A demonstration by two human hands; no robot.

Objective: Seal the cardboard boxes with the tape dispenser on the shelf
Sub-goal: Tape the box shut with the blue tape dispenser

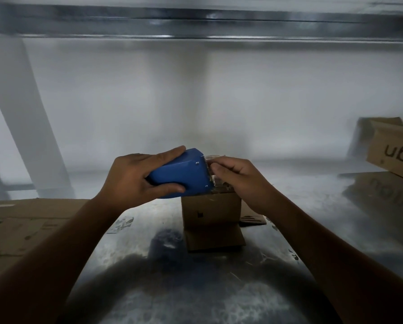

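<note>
Your left hand (135,176) grips the blue tape dispenser (184,174), fingers laid along its far side and thumb curled under its near side, holding it tilted with the toothed cutter end pointing right. Your right hand (240,181) is at that cutter end, thumb and fingertips pinching the clear tape (215,157) where it leaves the blade; the other fingers are curled in. Both hands hold the dispenser in the air just above 1 small cardboard box (211,209), which stands on the shiny metal shelf (196,300) about midway between its left and right edges and a little back from the near edge. The box's top is mostly hidden behind the dispenser and your right hand, so you cannot tell whether its top flaps are closed. A brown flap (254,219) lies flat on the shelf at the box's right side. Flattened cardboard (20,225) with faint green marks lies along the left edge of the shelf, partly under your left forearm. At the right edge, well apart from the small box, a larger cardboard box (394,148) with dark printed letters sits tilted, and the metal below it mirrors it. A white upright post (25,118) rises at the back left, and a metal beam (196,22) runs across overhead. The whole view is slightly blurred.
</note>
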